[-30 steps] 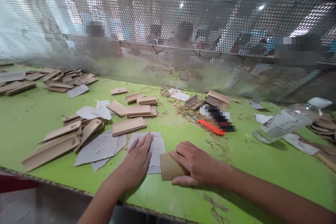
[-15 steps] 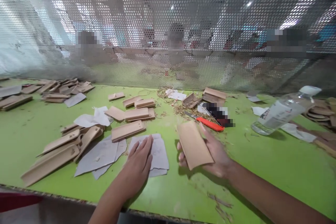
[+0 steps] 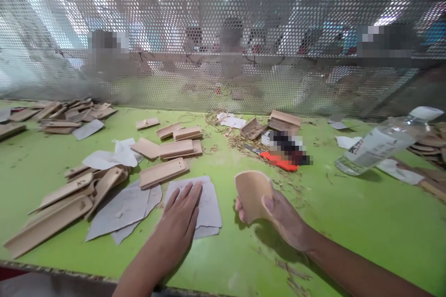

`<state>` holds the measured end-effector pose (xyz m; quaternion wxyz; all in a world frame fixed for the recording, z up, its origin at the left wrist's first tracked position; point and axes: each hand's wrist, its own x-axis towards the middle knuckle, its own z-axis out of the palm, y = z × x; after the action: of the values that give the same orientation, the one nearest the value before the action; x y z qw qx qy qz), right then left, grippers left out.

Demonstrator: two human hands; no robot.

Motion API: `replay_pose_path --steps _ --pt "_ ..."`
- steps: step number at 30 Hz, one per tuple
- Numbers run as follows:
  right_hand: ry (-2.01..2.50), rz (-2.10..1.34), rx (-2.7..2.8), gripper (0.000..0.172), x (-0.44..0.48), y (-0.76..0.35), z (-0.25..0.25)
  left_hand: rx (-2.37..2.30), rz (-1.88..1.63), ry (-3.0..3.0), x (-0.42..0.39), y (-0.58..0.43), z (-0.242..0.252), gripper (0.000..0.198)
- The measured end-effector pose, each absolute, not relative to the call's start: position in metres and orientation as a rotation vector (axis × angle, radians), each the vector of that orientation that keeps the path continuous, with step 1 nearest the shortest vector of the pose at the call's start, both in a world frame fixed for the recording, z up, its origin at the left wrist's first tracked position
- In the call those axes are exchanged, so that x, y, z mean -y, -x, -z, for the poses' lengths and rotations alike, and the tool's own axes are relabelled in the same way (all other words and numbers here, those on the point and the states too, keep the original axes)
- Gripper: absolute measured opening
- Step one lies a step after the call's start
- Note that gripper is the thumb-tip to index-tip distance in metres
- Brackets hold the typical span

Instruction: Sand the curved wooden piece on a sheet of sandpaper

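Note:
My left hand (image 3: 181,216) lies flat, fingers stretched out, on a small stack of grey-white sheets (image 3: 209,204). A short curved tan tile-like piece (image 3: 252,195) is gripped in my right hand (image 3: 285,218), above the green table. The thumb presses its hollow side, and the other fingers are partly hidden behind it. Just beyond that hand lies an orange-handled cutter (image 3: 278,161) with its blade out. Left of my left hand are a tan trough-shaped piece with small holes (image 3: 163,174) and more pale sheets (image 3: 118,209).
Several long trough-shaped pieces (image 3: 52,225) are heaped at the left. A clear bottle with a white cap (image 3: 383,144) leans at the right. Shavings (image 3: 240,141) litter the green table (image 3: 348,250). A perforated metal screen (image 3: 167,74) stands along its far edge, with people behind.
My right hand has turned the curved piece, so its hollow side and curved end now show. My left hand stays flat on the sheets. The view has tilted slightly.

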<state>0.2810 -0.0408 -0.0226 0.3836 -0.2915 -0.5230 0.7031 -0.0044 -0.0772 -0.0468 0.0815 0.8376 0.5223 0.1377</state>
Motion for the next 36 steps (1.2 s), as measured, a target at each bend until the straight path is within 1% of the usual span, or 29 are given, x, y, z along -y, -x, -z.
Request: replay_pose_path --steps 5,9,14,18,22,25,30,36 --pt "0.746 -1.772 1.396 0.056 0.044 -0.280 0.019 -1.540 -0.420 -2.499 0.077 0.005 0.046 0.056" --pt "0.753 -1.780 1.409 0.056 0.044 -0.278 0.017 -1.543 -0.358 -2.468 0.076 0.004 0.045 0.051" --pt "0.755 -1.831 1.363 0.058 0.046 -0.277 0.014 -1.547 -0.326 -2.422 0.076 0.002 0.040 0.051" --pt "0.750 -1.937 1.236 0.056 0.046 -0.275 0.015 -1.551 -0.321 -2.374 0.076 0.002 0.035 0.054" --pt "0.753 -2.116 1.031 0.062 0.042 -0.272 0.018 -1.577 -0.333 -2.332 0.075 0.001 0.032 0.053" --pt "0.757 -2.187 0.916 0.062 0.039 -0.273 0.017 -1.587 -0.338 -2.318 0.075 0.000 0.031 0.052" --pt "0.760 -2.204 0.895 0.063 0.037 -0.273 0.014 -1.588 -0.369 -2.329 0.076 0.001 0.031 0.051" --pt "0.781 -2.134 1.042 0.068 0.041 -0.272 0.015 -1.583 -0.423 -2.325 0.077 0.001 0.031 0.050"
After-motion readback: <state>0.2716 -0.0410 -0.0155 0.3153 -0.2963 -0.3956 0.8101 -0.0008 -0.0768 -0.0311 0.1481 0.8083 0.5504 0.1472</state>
